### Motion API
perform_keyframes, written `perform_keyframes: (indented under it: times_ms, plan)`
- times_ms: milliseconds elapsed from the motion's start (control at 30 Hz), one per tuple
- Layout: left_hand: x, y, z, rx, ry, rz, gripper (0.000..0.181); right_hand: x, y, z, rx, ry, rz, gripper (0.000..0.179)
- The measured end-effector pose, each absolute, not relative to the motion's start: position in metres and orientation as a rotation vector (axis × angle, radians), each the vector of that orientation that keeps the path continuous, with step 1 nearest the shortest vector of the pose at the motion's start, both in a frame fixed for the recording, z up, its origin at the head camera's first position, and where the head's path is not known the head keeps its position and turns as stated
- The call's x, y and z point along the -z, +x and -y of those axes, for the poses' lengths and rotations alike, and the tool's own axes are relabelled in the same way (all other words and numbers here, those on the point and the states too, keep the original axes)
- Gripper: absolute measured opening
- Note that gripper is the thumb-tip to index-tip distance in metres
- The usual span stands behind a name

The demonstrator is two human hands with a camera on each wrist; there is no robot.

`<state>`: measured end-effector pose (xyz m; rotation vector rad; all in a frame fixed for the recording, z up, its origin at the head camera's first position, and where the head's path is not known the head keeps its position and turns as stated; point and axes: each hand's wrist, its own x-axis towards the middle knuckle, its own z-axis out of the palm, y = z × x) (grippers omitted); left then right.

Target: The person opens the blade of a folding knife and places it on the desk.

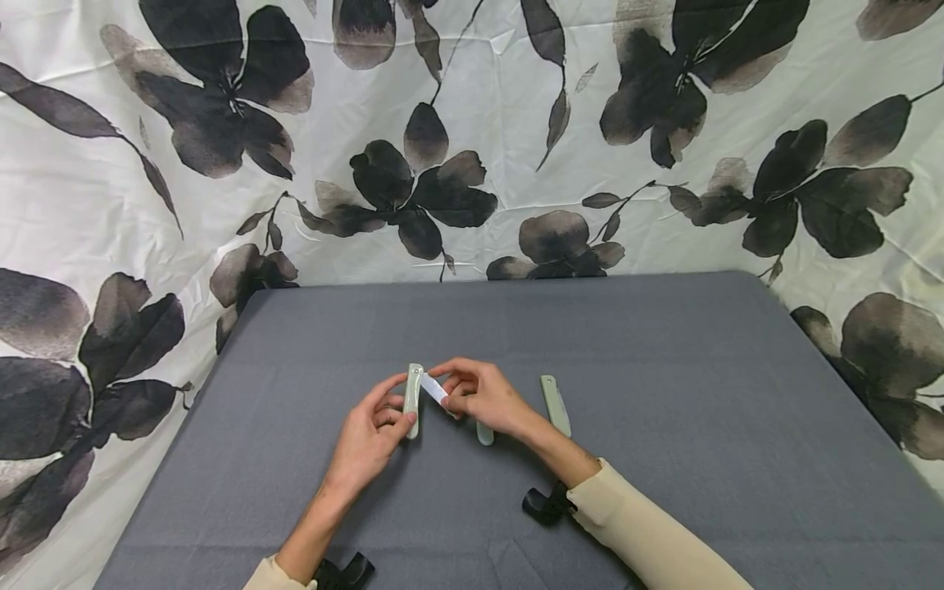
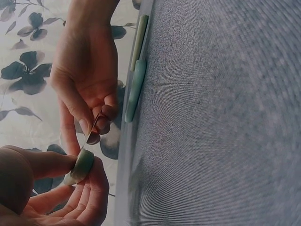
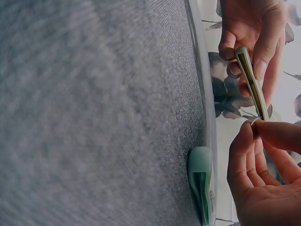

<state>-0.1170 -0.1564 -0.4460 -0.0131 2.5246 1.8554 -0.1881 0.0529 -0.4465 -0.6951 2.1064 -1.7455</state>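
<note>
Above the grey table, my left hand [image 1: 372, 434] holds a folding knife by its pale green handle [image 1: 413, 401], fingers on one side and thumb near the lower end. My right hand [image 1: 487, 397] pinches the blade [image 1: 433, 388] between thumb and fingers, and the blade stands partly out at an angle from the handle. In the right wrist view, the long slot of the handle [image 3: 251, 82] faces the camera. A second green folding knife [image 1: 484, 433] lies under the right hand, mostly hidden in the head view. To its right lies a third folding knife [image 1: 555, 406], pale green.
The grey cloth-covered table [image 1: 369, 328] fills the lower view. Behind it hangs a white curtain [image 1: 516, 106] with dark flowers. Black wrist mounts [image 1: 546, 504] sit by the cream sleeves [image 1: 649, 533].
</note>
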Motion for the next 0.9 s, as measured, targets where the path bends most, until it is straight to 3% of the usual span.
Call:
perform_keyframes:
  times_ms: [900]
  plan:
    - [0.4493, -0.116, 0.1611, -1.827, 0.004, -2.514, 0.06, 0.45, -0.1937, -0.0562, 1.685, -0.666, -2.195, 0.038]
